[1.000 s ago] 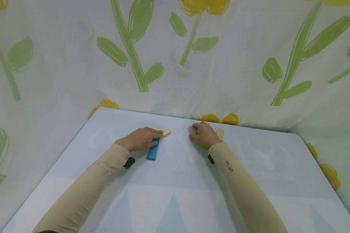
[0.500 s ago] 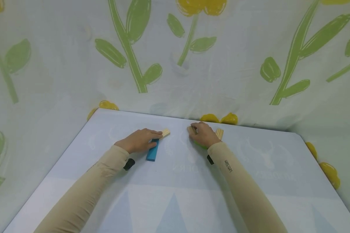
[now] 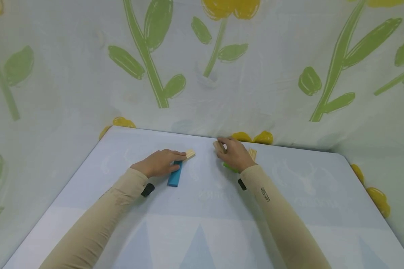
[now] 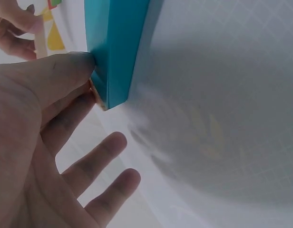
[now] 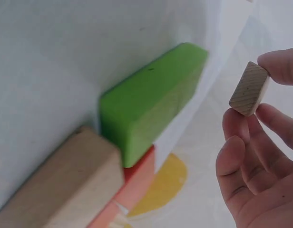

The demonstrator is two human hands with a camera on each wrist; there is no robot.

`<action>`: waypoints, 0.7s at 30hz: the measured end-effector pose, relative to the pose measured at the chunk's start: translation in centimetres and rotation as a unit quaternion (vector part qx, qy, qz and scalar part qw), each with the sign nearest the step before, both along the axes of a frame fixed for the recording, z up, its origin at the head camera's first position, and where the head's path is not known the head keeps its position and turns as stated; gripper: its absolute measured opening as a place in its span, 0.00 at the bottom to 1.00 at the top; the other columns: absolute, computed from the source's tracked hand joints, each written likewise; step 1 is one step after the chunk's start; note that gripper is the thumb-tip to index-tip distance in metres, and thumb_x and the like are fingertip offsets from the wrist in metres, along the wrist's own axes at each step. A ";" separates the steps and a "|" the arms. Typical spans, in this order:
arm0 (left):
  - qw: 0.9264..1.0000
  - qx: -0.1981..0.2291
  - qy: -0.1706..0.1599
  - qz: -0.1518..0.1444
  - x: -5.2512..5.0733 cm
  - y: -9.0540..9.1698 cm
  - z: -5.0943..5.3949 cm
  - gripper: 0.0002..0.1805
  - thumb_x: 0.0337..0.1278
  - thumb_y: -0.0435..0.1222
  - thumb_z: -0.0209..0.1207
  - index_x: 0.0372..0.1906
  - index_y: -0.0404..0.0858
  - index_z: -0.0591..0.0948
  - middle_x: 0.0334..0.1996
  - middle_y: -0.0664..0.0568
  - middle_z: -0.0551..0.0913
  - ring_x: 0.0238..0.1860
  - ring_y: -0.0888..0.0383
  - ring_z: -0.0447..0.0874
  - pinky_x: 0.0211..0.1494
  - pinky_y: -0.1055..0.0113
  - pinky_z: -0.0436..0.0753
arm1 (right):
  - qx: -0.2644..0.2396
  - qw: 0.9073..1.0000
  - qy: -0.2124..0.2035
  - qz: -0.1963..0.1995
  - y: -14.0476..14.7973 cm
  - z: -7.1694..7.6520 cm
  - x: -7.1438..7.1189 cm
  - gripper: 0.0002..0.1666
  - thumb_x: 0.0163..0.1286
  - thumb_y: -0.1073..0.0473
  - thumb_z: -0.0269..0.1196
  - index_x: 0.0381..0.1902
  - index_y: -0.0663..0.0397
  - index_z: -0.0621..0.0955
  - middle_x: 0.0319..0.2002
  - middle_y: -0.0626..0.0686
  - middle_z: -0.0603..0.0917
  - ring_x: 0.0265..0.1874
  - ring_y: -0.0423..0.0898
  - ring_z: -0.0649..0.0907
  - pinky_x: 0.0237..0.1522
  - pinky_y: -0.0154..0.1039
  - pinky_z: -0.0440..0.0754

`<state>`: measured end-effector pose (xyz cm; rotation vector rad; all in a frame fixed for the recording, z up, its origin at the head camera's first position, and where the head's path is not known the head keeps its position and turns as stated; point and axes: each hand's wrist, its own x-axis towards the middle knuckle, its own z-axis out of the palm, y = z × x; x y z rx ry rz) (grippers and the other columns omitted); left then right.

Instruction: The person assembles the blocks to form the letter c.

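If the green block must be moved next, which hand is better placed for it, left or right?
Probably the right hand: it is close to the green block, though it must first put down the wooden block it holds. The left hand is farther away, touching the blue block.

A pale grey-white wall covering (image 3: 266,89) surrounds the scene, printed with green stems (image 3: 151,71) and leaves below large yellow flowers (image 3: 246,8). Before it stands a white table (image 3: 282,216) with rounded far corners, its surface patterned with pale blue triangles (image 3: 199,244). The light is soft and rather dim.
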<state>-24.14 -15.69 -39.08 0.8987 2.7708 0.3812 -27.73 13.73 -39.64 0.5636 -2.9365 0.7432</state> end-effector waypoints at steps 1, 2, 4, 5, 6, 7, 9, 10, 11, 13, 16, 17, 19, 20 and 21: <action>1.000 -0.001 0.001 -0.002 0.0 0.0 0.0 0.27 0.72 0.39 0.60 0.72 0.39 0.74 0.73 0.49 0.70 0.71 0.42 0.68 0.72 0.45 0.69 | -0.003 1.000 0.004 0.002 -0.1 0.2 0.1 0.29 0.71 0.54 0.65 0.68 0.56 0.77 0.56 0.57 0.81 0.44 0.50 0.81 0.52 0.46 0.82; 1.000 0.000 0.001 -0.002 -0.1 0.0 0.0 0.27 0.72 0.39 0.60 0.72 0.39 0.73 0.73 0.49 0.70 0.71 0.41 0.68 0.72 0.45 0.69 | -0.006 1.000 0.006 0.002 -0.2 0.4 0.2 0.29 0.71 0.55 0.65 0.68 0.55 0.77 0.56 0.56 0.80 0.42 0.50 0.81 0.51 0.46 0.82; 1.000 0.003 -0.001 -0.003 -0.1 0.0 0.0 0.27 0.72 0.39 0.60 0.72 0.39 0.73 0.73 0.49 0.69 0.71 0.41 0.68 0.72 0.45 0.69 | -0.013 1.000 0.013 0.007 -0.3 0.8 0.5 0.29 0.70 0.55 0.66 0.67 0.54 0.77 0.57 0.56 0.80 0.41 0.49 0.81 0.49 0.45 0.83; 1.000 0.004 -0.003 -0.003 -0.1 0.0 0.0 0.27 0.72 0.39 0.60 0.72 0.39 0.73 0.73 0.49 0.69 0.71 0.41 0.68 0.72 0.45 0.69 | -0.015 1.000 0.016 0.011 -0.4 1.0 0.6 0.29 0.70 0.55 0.66 0.67 0.54 0.77 0.57 0.56 0.80 0.41 0.49 0.81 0.48 0.44 0.83; 1.000 0.003 -0.003 -0.004 -0.1 0.0 0.0 0.27 0.72 0.39 0.60 0.72 0.39 0.73 0.73 0.49 0.69 0.71 0.41 0.68 0.72 0.45 0.69 | -0.018 1.000 0.021 0.015 -0.5 1.2 0.8 0.29 0.70 0.56 0.65 0.67 0.54 0.77 0.57 0.56 0.80 0.41 0.49 0.82 0.48 0.44 0.83; 1.000 0.003 -0.003 -0.004 -0.1 0.0 0.0 0.27 0.72 0.39 0.60 0.72 0.39 0.73 0.73 0.49 0.69 0.71 0.41 0.68 0.72 0.45 0.69 | -0.021 0.999 0.026 0.020 -0.6 1.4 0.9 0.29 0.70 0.56 0.65 0.67 0.54 0.77 0.57 0.56 0.80 0.41 0.50 0.82 0.47 0.44 0.83; 1.000 0.003 -0.004 -0.003 -0.1 0.0 0.0 0.27 0.72 0.39 0.60 0.72 0.39 0.74 0.73 0.50 0.69 0.71 0.42 0.68 0.72 0.46 0.69 | -0.027 0.998 0.037 0.031 -0.7 1.8 1.2 0.29 0.70 0.57 0.65 0.67 0.55 0.77 0.57 0.57 0.80 0.41 0.51 0.83 0.46 0.43 0.84; 1.000 0.002 -0.003 -0.004 -0.2 0.0 0.0 0.27 0.72 0.39 0.60 0.72 0.39 0.74 0.73 0.50 0.70 0.71 0.42 0.68 0.72 0.46 0.69 | -0.030 0.998 0.045 0.037 -0.7 2.0 1.4 0.29 0.70 0.57 0.65 0.67 0.56 0.77 0.57 0.57 0.80 0.41 0.52 0.83 0.46 0.43 0.84; 1.000 0.003 -0.002 -0.005 -0.2 0.0 -0.1 0.27 0.72 0.38 0.60 0.72 0.39 0.74 0.73 0.50 0.70 0.71 0.42 0.68 0.72 0.46 0.69 | -0.032 0.997 0.053 0.042 -0.7 2.2 1.5 0.29 0.70 0.57 0.65 0.67 0.56 0.77 0.57 0.57 0.80 0.41 0.52 0.83 0.45 0.43 0.83; 1.000 0.005 -0.002 -0.007 -0.2 0.0 -0.1 0.27 0.72 0.38 0.60 0.72 0.39 0.74 0.73 0.49 0.70 0.71 0.42 0.69 0.72 0.46 0.69 | -0.034 0.996 0.070 0.052 -0.7 2.5 1.8 0.29 0.70 0.57 0.65 0.67 0.57 0.77 0.57 0.58 0.80 0.40 0.53 0.83 0.44 0.43 0.83; 1.000 0.007 -0.003 -0.008 -0.2 0.0 -0.2 0.27 0.72 0.38 0.60 0.72 0.39 0.73 0.73 0.49 0.70 0.72 0.42 0.68 0.72 0.46 0.69 | -0.037 0.993 0.090 0.064 -0.6 2.8 2.1 0.29 0.70 0.57 0.65 0.67 0.57 0.77 0.57 0.58 0.80 0.39 0.53 0.83 0.43 0.43 0.83; 1.000 0.008 -0.003 -0.008 -0.3 0.0 -0.3 0.27 0.72 0.38 0.60 0.72 0.39 0.74 0.73 0.49 0.70 0.72 0.42 0.68 0.72 0.46 0.69 | -0.037 0.993 0.095 0.066 -0.6 3.0 2.2 0.29 0.70 0.56 0.65 0.67 0.57 0.77 0.57 0.58 0.80 0.39 0.52 0.83 0.43 0.42 0.83; 1.000 0.007 -0.003 -0.006 -0.3 -0.1 -0.3 0.27 0.72 0.38 0.60 0.72 0.39 0.73 0.73 0.49 0.70 0.72 0.42 0.68 0.72 0.45 0.68 | -0.039 0.992 0.100 0.071 -0.7 3.2 2.5 0.29 0.70 0.57 0.65 0.67 0.56 0.77 0.57 0.57 0.81 0.39 0.51 0.82 0.43 0.42 0.83; 1.000 0.008 -0.003 -0.006 -0.3 -0.2 -0.4 0.27 0.72 0.38 0.60 0.72 0.39 0.73 0.73 0.49 0.70 0.72 0.42 0.68 0.72 0.45 0.68 | -0.041 0.991 0.101 0.073 -0.8 3.4 2.7 0.29 0.70 0.57 0.66 0.67 0.55 0.78 0.56 0.56 0.81 0.38 0.49 0.82 0.43 0.41 0.83; 1.000 0.009 -0.004 -0.006 -0.3 -0.2 -0.4 0.27 0.72 0.38 0.60 0.72 0.39 0.73 0.73 0.49 0.70 0.72 0.42 0.68 0.73 0.45 0.68 | -0.042 0.991 0.102 0.073 -0.9 3.5 2.9 0.29 0.69 0.56 0.66 0.67 0.54 0.78 0.56 0.55 0.81 0.38 0.48 0.82 0.42 0.41 0.82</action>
